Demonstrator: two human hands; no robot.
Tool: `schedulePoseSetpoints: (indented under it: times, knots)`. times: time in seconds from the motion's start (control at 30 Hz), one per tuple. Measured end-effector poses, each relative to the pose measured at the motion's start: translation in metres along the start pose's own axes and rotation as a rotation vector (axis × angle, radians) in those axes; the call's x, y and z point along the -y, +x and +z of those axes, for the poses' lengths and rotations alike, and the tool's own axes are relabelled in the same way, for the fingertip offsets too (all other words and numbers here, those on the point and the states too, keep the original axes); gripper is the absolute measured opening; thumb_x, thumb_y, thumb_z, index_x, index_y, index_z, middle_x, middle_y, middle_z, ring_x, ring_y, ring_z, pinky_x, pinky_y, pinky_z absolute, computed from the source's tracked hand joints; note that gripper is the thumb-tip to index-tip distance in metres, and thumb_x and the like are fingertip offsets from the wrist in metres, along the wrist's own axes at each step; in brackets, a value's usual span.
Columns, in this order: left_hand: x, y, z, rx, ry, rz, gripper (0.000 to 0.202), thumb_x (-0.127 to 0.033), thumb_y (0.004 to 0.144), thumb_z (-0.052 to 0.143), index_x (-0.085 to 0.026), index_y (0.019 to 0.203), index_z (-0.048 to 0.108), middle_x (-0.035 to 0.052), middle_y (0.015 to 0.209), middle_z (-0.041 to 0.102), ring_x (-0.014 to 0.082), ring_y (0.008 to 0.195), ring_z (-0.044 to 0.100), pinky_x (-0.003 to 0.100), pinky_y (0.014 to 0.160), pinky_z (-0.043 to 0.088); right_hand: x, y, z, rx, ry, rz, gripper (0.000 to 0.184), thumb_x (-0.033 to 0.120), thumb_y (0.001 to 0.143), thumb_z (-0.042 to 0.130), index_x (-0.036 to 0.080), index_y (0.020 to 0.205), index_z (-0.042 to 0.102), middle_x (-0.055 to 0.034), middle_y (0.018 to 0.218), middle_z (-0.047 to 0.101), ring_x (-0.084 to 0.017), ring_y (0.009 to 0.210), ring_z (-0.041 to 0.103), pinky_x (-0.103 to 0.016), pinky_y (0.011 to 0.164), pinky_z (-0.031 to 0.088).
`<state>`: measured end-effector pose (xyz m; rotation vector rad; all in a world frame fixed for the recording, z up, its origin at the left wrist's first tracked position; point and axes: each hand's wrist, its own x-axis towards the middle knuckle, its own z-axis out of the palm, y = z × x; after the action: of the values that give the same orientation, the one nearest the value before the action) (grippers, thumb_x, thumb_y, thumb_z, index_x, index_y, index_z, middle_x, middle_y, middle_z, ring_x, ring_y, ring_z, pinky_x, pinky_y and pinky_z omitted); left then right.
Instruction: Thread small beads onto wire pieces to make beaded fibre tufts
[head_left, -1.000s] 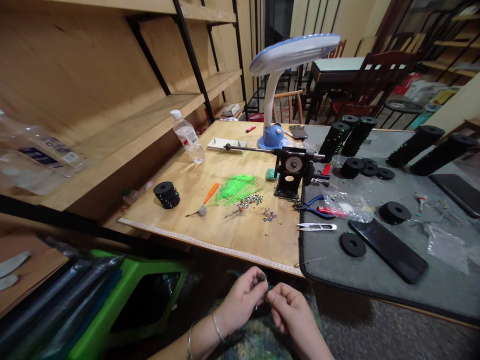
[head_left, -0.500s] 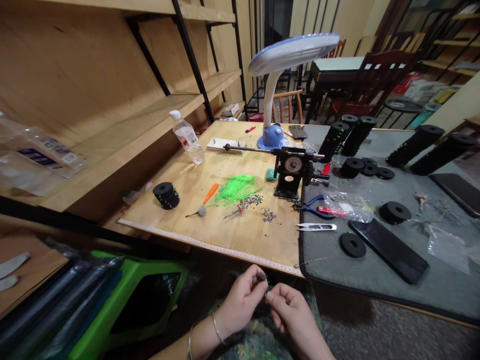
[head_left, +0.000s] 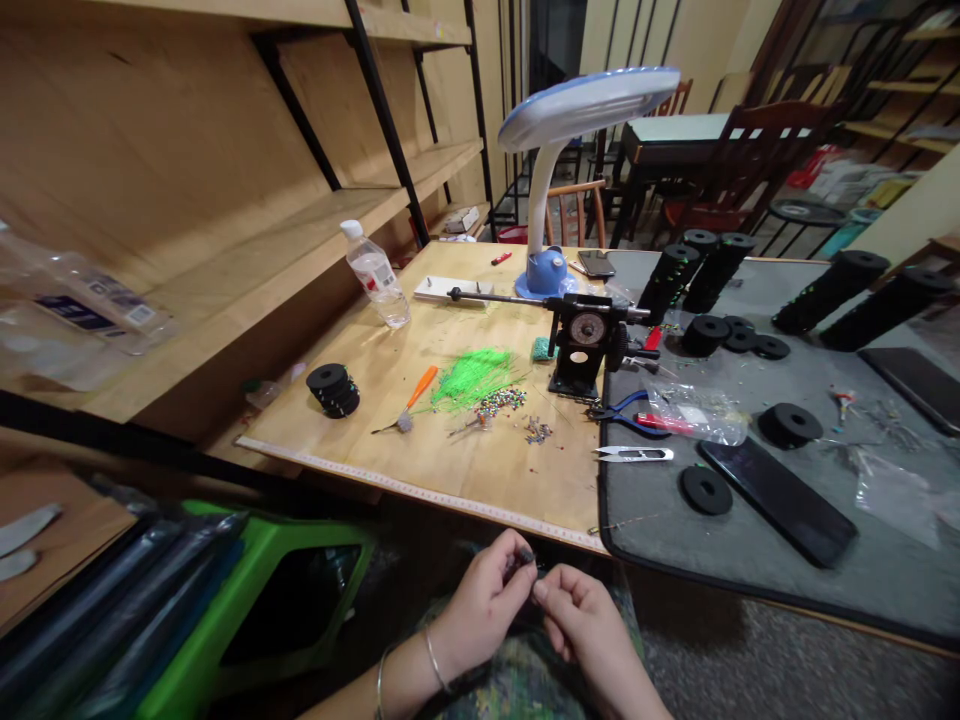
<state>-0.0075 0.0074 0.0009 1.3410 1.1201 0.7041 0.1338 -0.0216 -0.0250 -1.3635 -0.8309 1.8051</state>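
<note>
My left hand (head_left: 487, 590), with two bangles on its wrist, is closed in a pinch just below the table's front edge. A small dark piece (head_left: 526, 555) shows between its thumb and forefinger, too small to name. Close beside it, my right hand (head_left: 574, 605) pinches thumb against forefinger; what lies between those fingertips is hidden. On the table above the hands are bright green strands (head_left: 474, 378), a pile of small coloured beads (head_left: 501, 402), a little heap of small metal parts (head_left: 538, 430) and an orange-handled tool (head_left: 421, 388).
A black crank device with a dial (head_left: 587, 330) stands mid-table under a blue and white lamp (head_left: 545, 270). On the grey mat (head_left: 660, 520) lie a smartphone (head_left: 776, 500), thread snips (head_left: 634, 454), blue-handled pliers (head_left: 626, 403) and black foam spools (head_left: 789, 424). A water bottle (head_left: 379, 280) stands at left.
Both hands stay almost in place, fingertips close together. The right hand has shifted very slightly; everything on the table is the same.
</note>
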Motion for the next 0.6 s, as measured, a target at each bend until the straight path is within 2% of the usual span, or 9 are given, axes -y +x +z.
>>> schedulePoseSetpoints:
  times: [0.43,0.6]
  knots:
    - [-0.0037,-0.0016,-0.0004,0.009,0.070,0.004,0.011,-0.024,0.086,0.048,-0.018,0.077,0.047,-0.0032,0.068,0.045,0.0124,0.064,0.041,0.023,0.061,0.036,0.0021,0.0018,-0.0045,-0.029,-0.034,-0.036,0.052,0.069,0.066,0.064,0.020,0.063,0.048,0.0091,0.037,0.043,-0.005,0.033,0.025,-0.018,0.036,0.017]
    - [-0.0052,-0.0022,-0.0006,0.039,0.113,0.007,0.013,-0.026,0.087,0.048,-0.018,0.078,0.047,-0.0041,0.066,0.044,0.0117,0.061,0.039,0.023,0.058,0.033,-0.0003,0.0026,-0.0053,-0.042,-0.004,-0.085,0.050,0.066,0.069,0.065,0.018,0.077,0.054,0.0105,0.038,0.042,-0.006,0.034,0.026,-0.018,0.037,0.017]
